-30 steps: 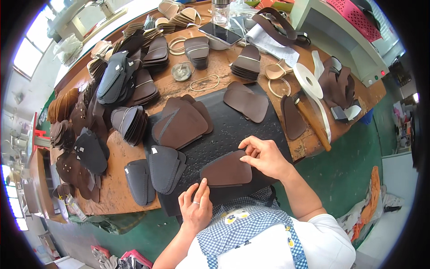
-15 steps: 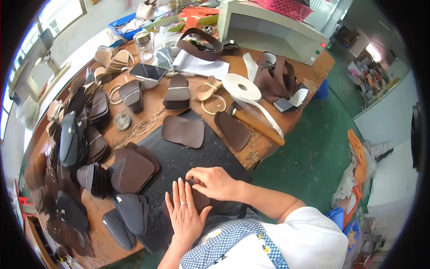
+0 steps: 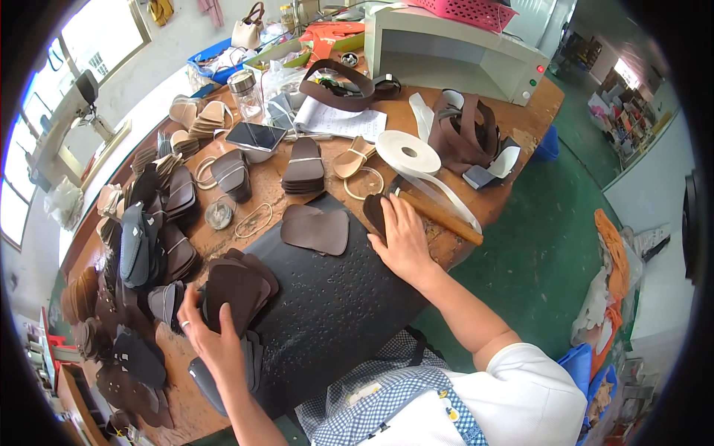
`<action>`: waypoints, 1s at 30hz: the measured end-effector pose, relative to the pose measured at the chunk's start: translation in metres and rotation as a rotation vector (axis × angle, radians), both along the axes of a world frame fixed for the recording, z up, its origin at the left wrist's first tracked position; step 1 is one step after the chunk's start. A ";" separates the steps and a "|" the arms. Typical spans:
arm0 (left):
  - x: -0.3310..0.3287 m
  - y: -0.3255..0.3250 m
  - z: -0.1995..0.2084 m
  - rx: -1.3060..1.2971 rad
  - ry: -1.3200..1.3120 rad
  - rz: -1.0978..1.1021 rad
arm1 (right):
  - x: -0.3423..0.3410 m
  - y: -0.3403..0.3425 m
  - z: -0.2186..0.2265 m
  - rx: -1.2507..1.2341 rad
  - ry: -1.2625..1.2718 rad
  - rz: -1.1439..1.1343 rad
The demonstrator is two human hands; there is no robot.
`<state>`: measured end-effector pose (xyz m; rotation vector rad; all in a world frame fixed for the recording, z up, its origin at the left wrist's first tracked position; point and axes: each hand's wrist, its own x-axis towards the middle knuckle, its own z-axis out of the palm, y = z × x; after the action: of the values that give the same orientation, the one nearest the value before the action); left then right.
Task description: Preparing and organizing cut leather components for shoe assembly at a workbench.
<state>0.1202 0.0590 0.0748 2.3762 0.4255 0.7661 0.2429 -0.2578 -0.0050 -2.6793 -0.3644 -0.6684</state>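
Observation:
My left hand (image 3: 212, 338), thumb and fingers spread apart, is at the lower left edge of a pile of brown leather pieces (image 3: 236, 286). The top piece is dark, with rounded corners, and my thumb touches its lower edge. My right hand (image 3: 405, 241) lies with stretched fingers over a dark brown leather piece (image 3: 374, 214) near the table's right edge; the hand hides much of that piece. Another brown leather piece (image 3: 316, 229) lies flat on the black mat (image 3: 335, 320). Below my left hand are grey-blue pieces (image 3: 253, 364), partly covered by my forearm.
A wooden-handled tool (image 3: 442, 218) and a white tape roll (image 3: 408, 152) lie beyond my right hand. Banded stacks of pieces (image 3: 303, 167) stand farther back, beside a phone (image 3: 256, 136). More stacks crowd the left side. A grey box-like machine (image 3: 454, 59) stands at the back.
My hands have parted from the brown piece on the mat's near edge, which is gone from there. The left moved left to the pile; the right moved up to the piece beside the tool.

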 end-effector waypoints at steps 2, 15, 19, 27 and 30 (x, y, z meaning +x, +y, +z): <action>-0.008 0.008 -0.001 0.099 0.014 0.059 | 0.009 -0.011 -0.014 -0.022 -0.053 0.026; -0.111 0.001 -0.060 0.149 0.422 0.190 | -0.055 0.010 0.028 0.078 0.144 0.405; -0.111 0.002 -0.057 0.159 0.404 0.177 | -0.034 -0.004 0.030 0.109 0.190 0.214; -0.113 0.008 -0.051 0.171 0.394 0.226 | -0.036 -0.006 0.023 0.055 0.162 0.267; -0.116 0.016 -0.052 0.118 0.367 0.233 | -0.037 -0.005 0.023 0.085 0.146 0.246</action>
<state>0.0038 0.0753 0.0229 2.6149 0.8408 0.4595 0.2059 -0.2625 0.0182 -2.5280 -0.5997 -0.4032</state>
